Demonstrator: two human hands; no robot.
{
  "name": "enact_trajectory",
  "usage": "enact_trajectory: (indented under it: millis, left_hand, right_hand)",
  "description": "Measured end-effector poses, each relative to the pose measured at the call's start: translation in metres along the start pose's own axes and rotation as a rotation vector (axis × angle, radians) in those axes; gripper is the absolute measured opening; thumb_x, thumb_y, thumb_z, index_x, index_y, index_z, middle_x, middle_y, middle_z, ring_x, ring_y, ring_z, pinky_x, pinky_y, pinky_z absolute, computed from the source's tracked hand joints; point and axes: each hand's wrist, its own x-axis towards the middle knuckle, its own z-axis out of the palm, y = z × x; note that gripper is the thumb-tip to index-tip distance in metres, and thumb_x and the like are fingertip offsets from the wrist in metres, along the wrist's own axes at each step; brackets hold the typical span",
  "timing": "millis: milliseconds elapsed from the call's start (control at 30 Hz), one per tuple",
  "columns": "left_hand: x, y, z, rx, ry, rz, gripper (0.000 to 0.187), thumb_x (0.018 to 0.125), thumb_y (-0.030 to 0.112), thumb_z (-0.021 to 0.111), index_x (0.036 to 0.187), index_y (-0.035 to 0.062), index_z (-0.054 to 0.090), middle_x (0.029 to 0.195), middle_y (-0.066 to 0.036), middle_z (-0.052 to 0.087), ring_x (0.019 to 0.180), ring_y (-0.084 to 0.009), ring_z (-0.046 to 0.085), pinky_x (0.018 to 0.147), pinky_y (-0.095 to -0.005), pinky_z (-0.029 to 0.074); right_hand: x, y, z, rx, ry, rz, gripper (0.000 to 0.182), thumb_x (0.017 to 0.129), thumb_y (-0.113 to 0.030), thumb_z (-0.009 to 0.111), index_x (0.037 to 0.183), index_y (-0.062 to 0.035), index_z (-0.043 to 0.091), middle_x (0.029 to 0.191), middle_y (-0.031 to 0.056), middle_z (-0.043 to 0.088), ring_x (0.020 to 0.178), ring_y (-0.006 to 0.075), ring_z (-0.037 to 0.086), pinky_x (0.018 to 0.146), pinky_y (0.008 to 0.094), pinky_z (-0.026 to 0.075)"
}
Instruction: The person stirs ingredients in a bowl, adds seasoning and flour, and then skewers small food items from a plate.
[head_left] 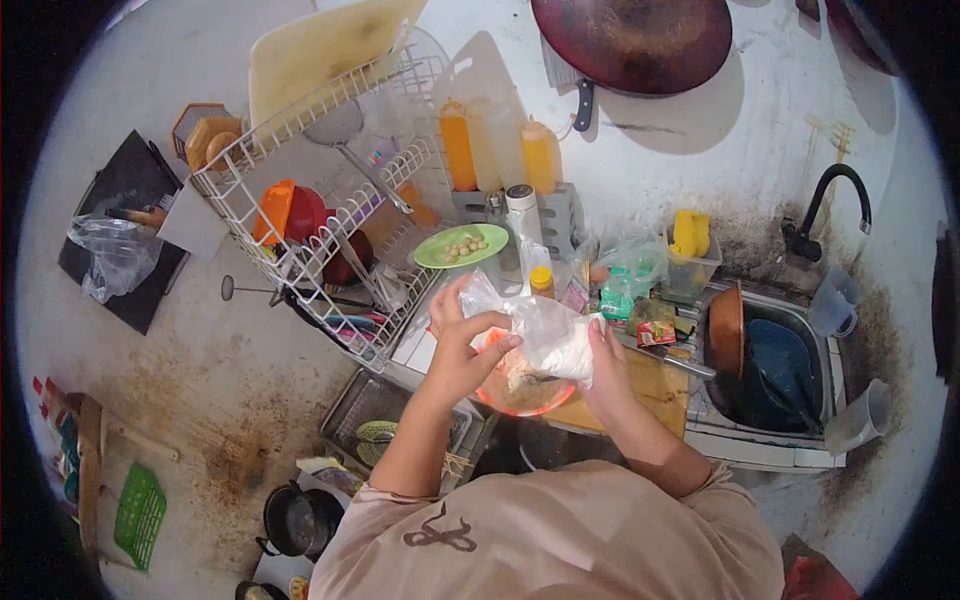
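Observation:
A clear plastic bag of white powder (562,345), which looks like flour, is held up between my two hands. My left hand (462,345) pinches the loose upper part of the bag at its left side. Wrapped around the full right end is my right hand (608,372). Just below the bag sits a bowl with an orange rim (540,410), partly hidden by the bag and my left hand. Pale beige powder (522,378) lies in this bowl. Behind the bag stands a small jar with a yellow lid (541,280).
A green plate (440,250) with several small round pieces lies beyond my left hand. The white dish rack (270,240) rises at left. A knife (690,366) rests on the wooden cutting board (655,395), beside the sink (825,370) at right. Sauce bottles (457,145) stand by the wall.

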Motion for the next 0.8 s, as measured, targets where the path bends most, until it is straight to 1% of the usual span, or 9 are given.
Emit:
enact_trajectory:
  millis: [33, 133, 267, 333, 367, 467, 500, 633, 800]
  left_hand:
    - [-0.001, 0.0, -0.003, 0.04, -0.006, -0.017, 0.022, 0.058, 0.018, 0.074, 0.078, 0.0139, 0.065, 0.124, -0.014, 0.035, 0.115, -0.0328, 0.025, 0.095, -0.0432, 0.019]
    - [-0.003, 0.005, -0.012, 0.152, -0.021, -0.056, 0.021, 0.055, 0.019, 0.075, 0.073, 0.0136, 0.066, 0.12, -0.011, 0.04, 0.112, -0.0319, 0.028, 0.094, -0.0429, 0.021]
    - [-0.004, 0.002, -0.013, 0.16, -0.051, -0.097, 0.014, 0.058, 0.019, 0.073, 0.068, 0.0139, 0.065, 0.116, -0.008, 0.043, 0.11, -0.0303, 0.03, 0.093, -0.0429, 0.022]
    - [-0.006, -0.011, -0.008, 0.053, -0.061, -0.149, 0.01, 0.06, 0.019, 0.072, 0.065, 0.0139, 0.065, 0.116, -0.007, 0.043, 0.109, -0.0299, 0.031, 0.093, -0.0428, 0.022]
    - [-0.008, -0.027, -0.005, 0.077, -0.06, -0.085, 0.02, 0.067, 0.02, 0.068, 0.084, 0.0112, 0.062, 0.114, -0.007, 0.044, 0.105, -0.0261, 0.037, 0.092, -0.0416, 0.027]
    - [-0.011, -0.053, 0.021, -0.567, -0.087, -0.486, 0.042, 0.073, 0.026, 0.065, 0.107, 0.0059, 0.048, 0.112, -0.01, 0.044, 0.101, -0.0212, 0.042, 0.085, -0.037, 0.037]
    - [-0.012, -0.051, 0.024, -0.681, -0.128, -0.617, 0.051, 0.078, 0.025, 0.06, 0.116, 0.0022, 0.035, 0.101, -0.011, 0.05, 0.088, -0.0159, 0.05, 0.072, -0.0295, 0.045]
    - [-0.018, -0.076, 0.047, -0.951, -0.146, -0.718, 0.03, 0.078, 0.01, 0.06, 0.104, 0.0008, 0.047, 0.075, -0.004, 0.057, 0.063, -0.008, 0.052, 0.054, -0.0206, 0.041]
    - [-0.022, -0.082, 0.055, -0.937, -0.088, -0.583, 0.01, 0.079, 0.003, 0.056, 0.088, -0.0012, 0.055, 0.077, -0.003, 0.058, 0.068, -0.0094, 0.054, 0.061, -0.0214, 0.044]
  right_hand:
    - [0.001, 0.0, -0.001, 0.025, -0.002, 0.024, 0.033, 0.088, -0.027, 0.043, 0.113, -0.0058, 0.04, 0.104, 0.0087, 0.051, 0.094, 0.0195, 0.053, 0.079, 0.0334, 0.045]
    - [0.008, 0.0, 0.001, -0.112, 0.038, -0.121, 0.028, 0.088, -0.03, 0.041, 0.106, -0.008, 0.04, 0.088, 0.0071, 0.054, 0.064, 0.0156, 0.058, 0.036, 0.027, 0.045]
    - [0.019, -0.003, -0.01, -0.194, 0.029, -0.139, 0.025, 0.088, -0.026, 0.042, 0.104, -0.0071, 0.04, 0.084, 0.0063, 0.055, 0.06, 0.0145, 0.057, 0.036, 0.0261, 0.045]
    - [0.028, -0.003, -0.021, -0.276, 0.017, -0.191, 0.024, 0.087, -0.023, 0.047, 0.102, -0.005, 0.043, 0.084, 0.0059, 0.055, 0.064, 0.0127, 0.057, 0.043, 0.0245, 0.046]
    - [0.035, -0.003, -0.027, -0.337, 0.009, -0.206, 0.024, 0.086, -0.022, 0.049, 0.101, -0.0044, 0.044, 0.084, 0.0058, 0.055, 0.065, 0.0123, 0.057, 0.045, 0.024, 0.047]
    - [0.045, -0.008, -0.037, -0.437, -0.067, -0.167, 0.028, 0.077, -0.01, 0.06, 0.1, -0.0025, 0.045, 0.085, 0.0049, 0.055, 0.069, 0.0109, 0.056, 0.054, 0.0228, 0.047]
    - [0.043, -0.013, -0.034, -0.492, -0.112, -0.158, 0.031, 0.075, -0.008, 0.062, 0.1, -0.0024, 0.045, 0.085, 0.0049, 0.055, 0.069, 0.0108, 0.056, 0.054, 0.023, 0.047]
    - [0.049, -0.015, -0.035, -0.649, -0.231, -0.163, 0.046, 0.065, 0.0, 0.068, 0.104, -0.0019, 0.043, 0.089, 0.0055, 0.054, 0.078, 0.0118, 0.054, 0.065, 0.025, 0.047]
    - [0.054, -0.022, -0.037, -0.841, -0.392, -0.158, 0.055, 0.061, 0.0, 0.071, 0.108, -0.0011, 0.042, 0.092, 0.0051, 0.054, 0.085, 0.0118, 0.052, 0.072, 0.0257, 0.045]
